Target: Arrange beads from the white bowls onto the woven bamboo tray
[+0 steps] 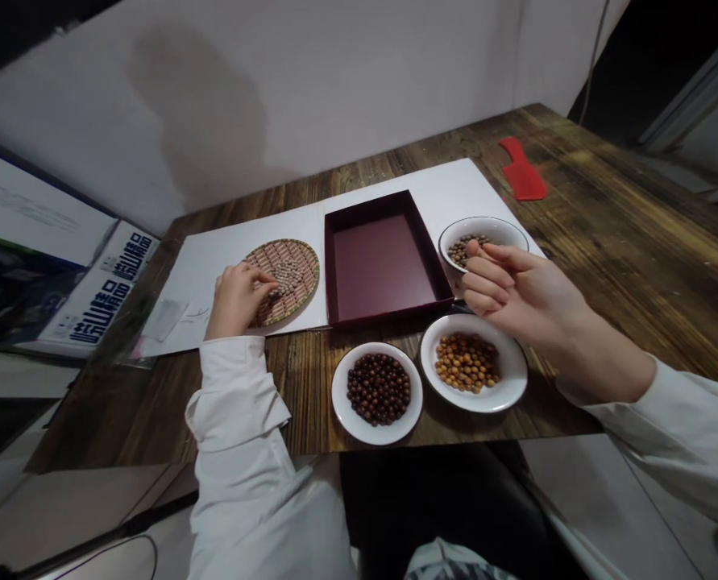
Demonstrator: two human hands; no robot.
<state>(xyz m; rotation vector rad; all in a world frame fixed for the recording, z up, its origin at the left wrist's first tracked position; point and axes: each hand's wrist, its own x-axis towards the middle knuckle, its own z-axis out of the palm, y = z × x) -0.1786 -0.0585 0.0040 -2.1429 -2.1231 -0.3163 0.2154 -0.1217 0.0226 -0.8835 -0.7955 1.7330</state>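
Observation:
My left hand (pixel 238 295) reaches over the left edge of a round woven mat (pixel 306 270). Its thumb and fingers are pinched together, and what is between them is hidden. Small pale beads (pixel 288 275) lie clustered in the mat's middle. My right hand (pixel 512 294) is raised in front of a white bowl (pixel 512 229) of greyish-brown beads (pixel 460 248). Its fingers are curled in with the thumb over them, so I cannot see anything inside. Below it stands a white bowl (pixel 512 383) of yellow-brown beads (pixel 467 362).
A maroon open box (pixel 386 262) stands between the mat and the bowls, on a white board (pixel 359 200). Nearer me is a white bowl (pixel 378 435) of dark brown beads (pixel 379 389). A red scraper-like piece (pixel 523 179) lies at the back right. Printed cartons (pixel 98 306) stand left.

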